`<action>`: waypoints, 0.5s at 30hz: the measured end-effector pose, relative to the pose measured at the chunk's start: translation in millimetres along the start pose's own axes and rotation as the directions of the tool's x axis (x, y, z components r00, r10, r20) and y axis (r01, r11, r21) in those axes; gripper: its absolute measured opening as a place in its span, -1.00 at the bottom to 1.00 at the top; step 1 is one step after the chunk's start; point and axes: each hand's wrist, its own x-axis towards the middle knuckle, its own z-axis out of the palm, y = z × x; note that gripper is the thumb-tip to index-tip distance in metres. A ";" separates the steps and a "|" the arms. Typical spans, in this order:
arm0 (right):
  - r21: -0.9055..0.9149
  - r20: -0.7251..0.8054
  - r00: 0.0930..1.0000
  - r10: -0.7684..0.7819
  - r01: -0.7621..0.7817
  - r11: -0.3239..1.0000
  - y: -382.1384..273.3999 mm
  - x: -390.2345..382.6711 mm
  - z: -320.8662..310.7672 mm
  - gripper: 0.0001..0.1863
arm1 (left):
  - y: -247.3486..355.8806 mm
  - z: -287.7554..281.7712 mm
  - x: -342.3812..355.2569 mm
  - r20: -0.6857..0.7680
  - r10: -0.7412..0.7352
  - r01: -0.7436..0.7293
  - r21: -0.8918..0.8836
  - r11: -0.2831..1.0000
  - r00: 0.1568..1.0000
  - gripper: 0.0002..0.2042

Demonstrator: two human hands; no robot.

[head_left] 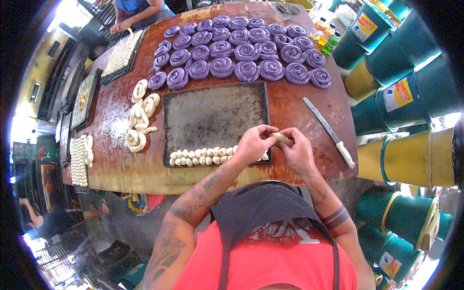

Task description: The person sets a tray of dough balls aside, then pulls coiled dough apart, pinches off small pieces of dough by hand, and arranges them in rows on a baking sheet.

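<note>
My left hand [256,144] and my right hand [296,147] meet over the right part of a dark, stained metal tray [212,113], both closed on a strip of pale dough [281,138]. Rows of small pale dough balls [203,156] line the tray's lower edge, partly hidden by my left arm. Left of the tray lie loose coils and ropes of white dough [135,140]. Purple dough spirals [222,68] fill rows beyond it. To the right, a long knife [318,121] with a white handle lies on the wooden table.
Trays of pale dough [123,54] sit along the table's left side, one near a co-worker's hands [121,26]. Bottles [328,41] stand at the far right corner. Stacked green and yellow drums [396,154] crowd the right side. Another person [50,220] is at the lower left.
</note>
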 end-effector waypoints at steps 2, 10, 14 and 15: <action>-0.100 -0.010 0.994 -0.113 0.111 0.989 5.1 -0.2 0.1 -0.82 | -3.6 3.5 4.1 0.100 -0.055 0.073 -0.185 0.980 0.993 -0.73; 0.497 0.255 0.915 0.312 -0.401 0.770 55.6 9.8 -40.8 -0.92 | -70.3 -53.5 14.0 -0.143 -0.257 0.247 -0.085 0.965 0.956 -0.79; 0.926 0.258 0.921 0.292 -0.322 0.196 82.1 -2.0 -43.4 -0.91 | -98.8 -47.7 0.6 -0.232 0.095 0.004 0.393 0.920 0.968 -0.77; 0.895 0.324 0.905 0.275 -0.387 0.222 81.8 -4.0 -40.5 -0.91 | -105.7 -40.8 -3.1 -0.212 0.155 -0.045 0.449 0.892 0.965 -0.77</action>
